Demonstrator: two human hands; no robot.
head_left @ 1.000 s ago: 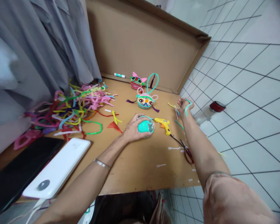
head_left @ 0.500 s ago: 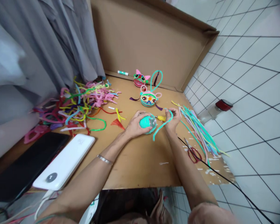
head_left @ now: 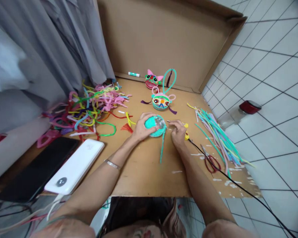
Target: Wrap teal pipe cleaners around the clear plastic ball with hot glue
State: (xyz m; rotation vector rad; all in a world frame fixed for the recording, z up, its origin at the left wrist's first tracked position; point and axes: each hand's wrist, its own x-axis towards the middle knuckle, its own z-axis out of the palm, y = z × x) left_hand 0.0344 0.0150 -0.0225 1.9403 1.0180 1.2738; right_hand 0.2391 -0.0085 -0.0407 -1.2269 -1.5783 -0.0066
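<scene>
My left hand (head_left: 141,128) is wrapped around a ball (head_left: 151,123) partly covered with wound turquoise pipe cleaner; a clear, uncovered patch shows at its upper right. From the ball's right side a loose strand of turquoise pipe cleaner (head_left: 162,148) hangs toward me. To the right, my right hand (head_left: 178,132) has its fingers curled over a yellow glue gun (head_left: 186,135), whose thin metal nozzle points left at the ball. The hand hides much of the glue gun, and its black cord (head_left: 213,168) trails off to the lower right.
Two decorated animal heads (head_left: 161,103) stand behind the ball. At left lie tangled pipe cleaners (head_left: 99,105), a white power bank (head_left: 76,165) and a black slab (head_left: 39,168). Straight pipe cleaners (head_left: 218,138) and red-handled scissors (head_left: 212,163) lie at right. A cardboard panel (head_left: 169,39) rises behind.
My right hand has let go of the turquoise strand and closed over the glue gun. The strand now hangs from the ball, still in my left hand. The view has shifted slightly.
</scene>
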